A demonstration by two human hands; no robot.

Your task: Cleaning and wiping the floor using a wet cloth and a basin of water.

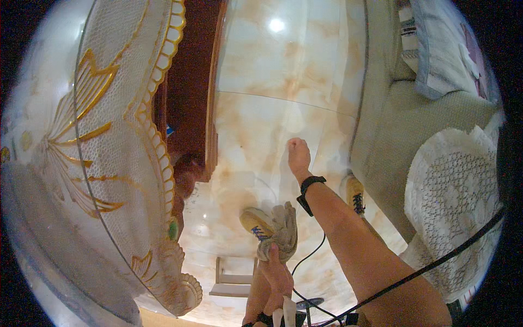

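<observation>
My left hand (pixel 278 265) grips a bunched grey-beige cloth (pixel 284 235) at the lower middle, its thumb lying on top. Folds of the cloth stick up beyond the fingers, next to a tan shoe (pixel 255 222) with blue laces. My right hand (pixel 299 155) reaches forward over the marble-patterned floor, its fingers curled in. I see nothing in it, though the inside of the palm is hidden. A black band with a small dark device (pixel 310 194) sits on the right wrist. The other tan shoe (pixel 354 192) stands right of that forearm.
A white lace tablecloth with gold trim (pixel 122 122) covers a table at left, beside a dark red wooden piece (pixel 188 81). On the right, a sofa (pixel 429 110) bears a lace cover (pixel 453 175). Black cables (pixel 425 269) cross the lower right. A small low stool (pixel 233 288) stands at the bottom.
</observation>
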